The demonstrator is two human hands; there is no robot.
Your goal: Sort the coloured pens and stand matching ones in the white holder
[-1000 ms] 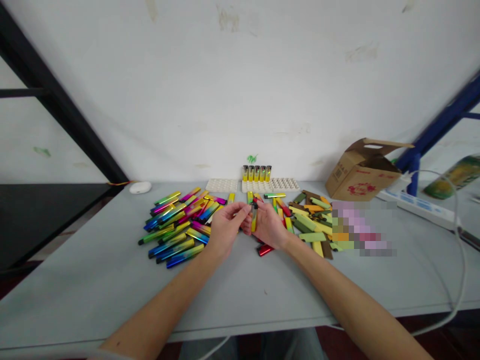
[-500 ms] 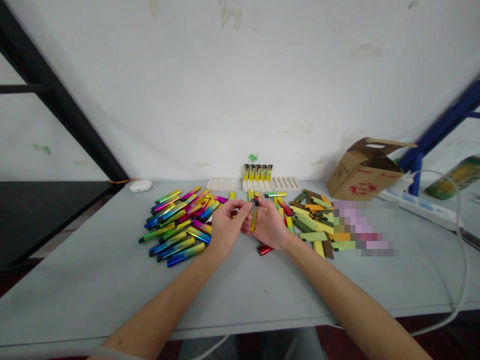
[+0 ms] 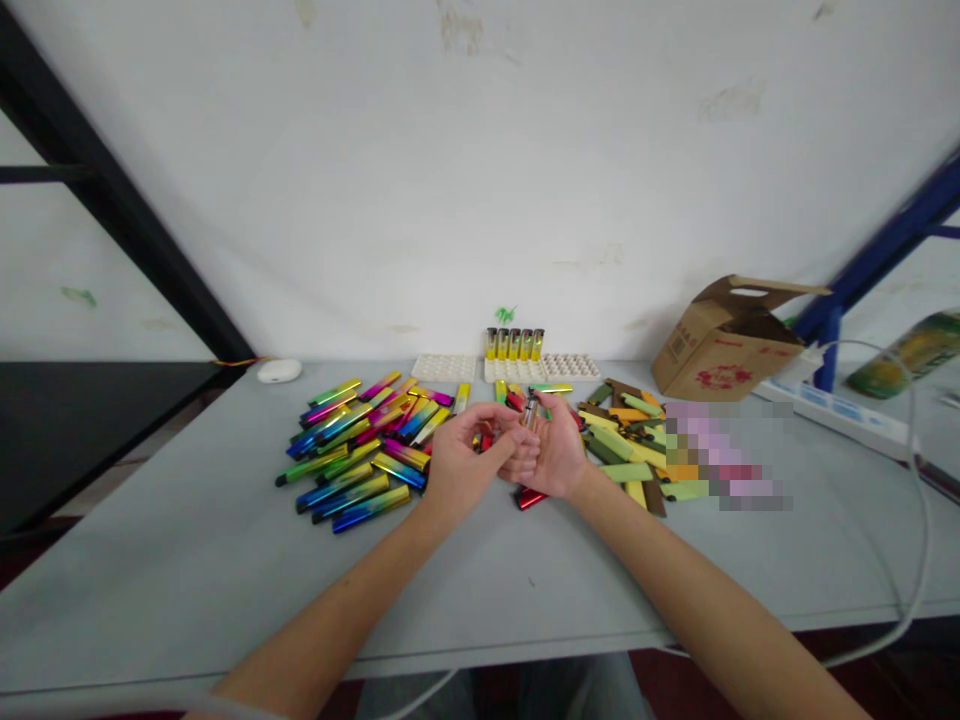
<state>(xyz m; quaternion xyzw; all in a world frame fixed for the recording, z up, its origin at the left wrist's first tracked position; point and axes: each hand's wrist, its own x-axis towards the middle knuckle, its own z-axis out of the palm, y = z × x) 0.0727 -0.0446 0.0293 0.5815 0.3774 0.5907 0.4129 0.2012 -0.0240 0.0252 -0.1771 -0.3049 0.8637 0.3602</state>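
Observation:
Close together over the middle of the table, my left hand (image 3: 471, 450) and my right hand (image 3: 559, 455) are both closed around one small lighter (image 3: 530, 411). Its metal-topped end points up between the fingers of my right hand. My left thumb and fingertips press at its lower part, which is mostly hidden. A red lighter (image 3: 529, 497) lies just under my right hand. Shiny multicoloured lighters (image 3: 371, 497) are heaped to the left of my left hand. Green, yellow and brown lighters (image 3: 626, 473) form a pile beyond my right wrist.
Behind the hands, several yellow lighters (image 3: 514, 344) stand upright in a white holed tray (image 3: 514, 371). A second white tray (image 3: 444, 368) lies to its left. At the right are an open cardboard box (image 3: 720, 350), a power strip (image 3: 840, 418) and a white cable (image 3: 926, 520). A white case (image 3: 280, 371) sits back left.
The lighter in my hands has turned and shifted slightly up and right; its yellow body showed before, now a silvery part shows. My left fingers have moved right against my right palm.

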